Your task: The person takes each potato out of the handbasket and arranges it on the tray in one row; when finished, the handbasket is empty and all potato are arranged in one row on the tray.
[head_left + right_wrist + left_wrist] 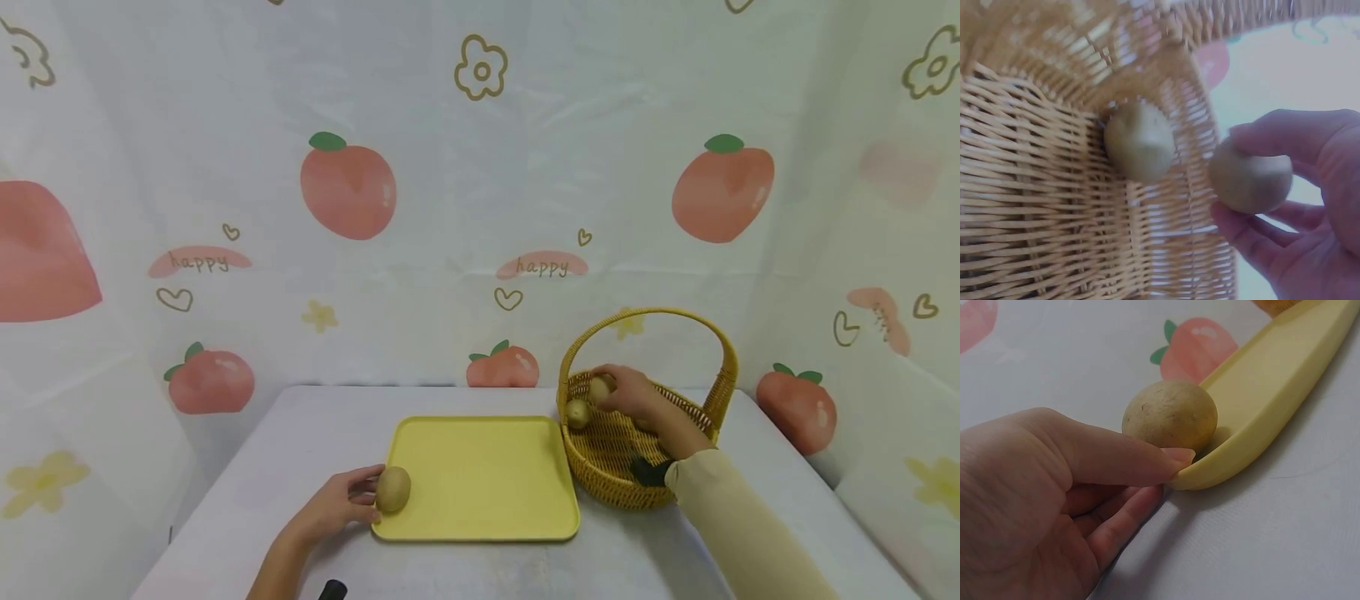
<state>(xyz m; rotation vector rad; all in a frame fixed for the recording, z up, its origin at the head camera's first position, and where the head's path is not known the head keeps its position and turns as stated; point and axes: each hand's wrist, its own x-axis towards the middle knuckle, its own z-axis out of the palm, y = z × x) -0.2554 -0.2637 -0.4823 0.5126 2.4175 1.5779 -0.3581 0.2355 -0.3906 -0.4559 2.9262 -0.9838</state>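
At the left end of a yellow tray (487, 479), beside its near corner, sits a potato (393, 489), its long axis running roughly away from the person, with the far end leaning slightly right. The left hand (333, 504) is right against it: the thumb overlaps the tray's rim and the potato's lower side, while the other fingers lie partly hidden; I cannot tell whether they pinch the potato, the rim or neither. The tray lies flat on the white bench (322, 433), its long sides running left to right. To its right stands a round wicker basket (626, 500) with its tall handle upright. Reaching into that basket, the right hand (637, 390) grasps a gripped potato (602, 389) between thumb and fingers, near the far left wall; this potato looks almost round, so its long axis is hard to tell. Just nearer the person, a loose potato (577, 414) rests inside the basket against the left wall; from the right wrist, its long axis slants slightly from upper left to lower right. A beige sleeve (750, 525) covers the right forearm, and 1 black band (649, 472) shows at that wrist.
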